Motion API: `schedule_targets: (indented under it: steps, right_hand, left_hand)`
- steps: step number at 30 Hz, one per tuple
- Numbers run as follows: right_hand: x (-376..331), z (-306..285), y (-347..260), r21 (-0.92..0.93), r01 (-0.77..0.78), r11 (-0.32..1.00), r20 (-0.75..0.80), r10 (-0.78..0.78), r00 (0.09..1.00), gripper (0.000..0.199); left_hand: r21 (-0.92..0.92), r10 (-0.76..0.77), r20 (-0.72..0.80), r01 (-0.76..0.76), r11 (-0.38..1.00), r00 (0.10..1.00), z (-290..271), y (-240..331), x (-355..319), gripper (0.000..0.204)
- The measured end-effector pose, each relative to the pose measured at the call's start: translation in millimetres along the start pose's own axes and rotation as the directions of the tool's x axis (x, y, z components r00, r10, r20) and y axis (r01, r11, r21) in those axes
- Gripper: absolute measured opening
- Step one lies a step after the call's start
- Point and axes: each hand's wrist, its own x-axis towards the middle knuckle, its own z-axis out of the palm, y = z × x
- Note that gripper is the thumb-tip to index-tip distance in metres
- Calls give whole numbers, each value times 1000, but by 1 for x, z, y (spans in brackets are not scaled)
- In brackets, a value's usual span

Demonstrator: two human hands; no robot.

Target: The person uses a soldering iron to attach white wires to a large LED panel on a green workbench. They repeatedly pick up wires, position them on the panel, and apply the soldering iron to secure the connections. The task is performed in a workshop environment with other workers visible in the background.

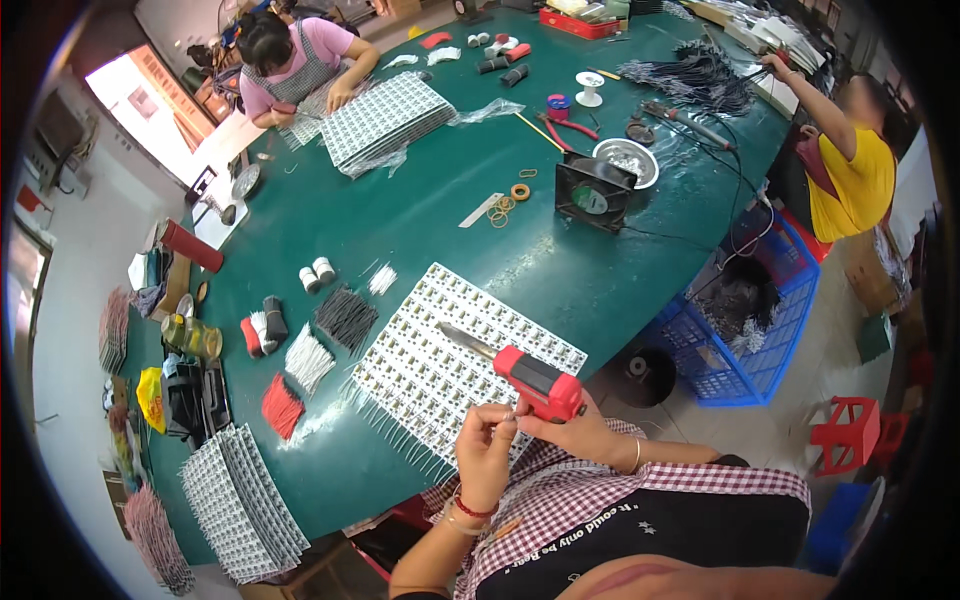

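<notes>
My right hand (580, 432) grips a red and black soldering gun (540, 378). The gun's long metal tip points left over a white panel of small circuit boards (432, 300). Close beside the gun's handle, my left hand (484, 448) is closed in a pinch, fingertips meeting those of the right; what they hold is too small to make out. White wires (405, 432) stick out along the panel's lower left edge. Left of the panel lie bunches of cut wires: black wires (346, 318), white wires (311, 360) and red wires (282, 405).
A black fan (592, 192) and a metal bowl (628, 162) stand beyond the panel. Stacked panels (240, 505) lie at lower left, others (385, 118) before a co-worker in pink. Another person in yellow works at right. A blue crate (745, 350) sits on the floor.
</notes>
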Motion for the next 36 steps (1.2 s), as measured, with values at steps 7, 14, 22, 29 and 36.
schedule_targets:
  steps: [7,14,22,29,36]
  right_hand:
    - [-12,-2,15,-36,34,999,75,-31,997,43]
    - [-28,-2,1,-149,-138,979,12,141,990,55]
    - [-40,11,-1,-80,-85,993,-40,83,996,58]
    - [-40,14,-5,-159,-11,987,23,15,1000,66]
    - [-43,12,6,-208,24,978,28,-19,999,64]
  left_hand:
    - [-225,-209,3,204,953,978,-2,-15,-20,6]
    - [-412,-222,73,232,881,972,1,-25,-35,6]
    - [-369,-258,41,254,894,965,1,-26,-52,11]
    - [-174,-167,-139,142,975,976,4,-21,-60,10]
    - [16,-132,-170,137,990,976,5,-15,-65,9]
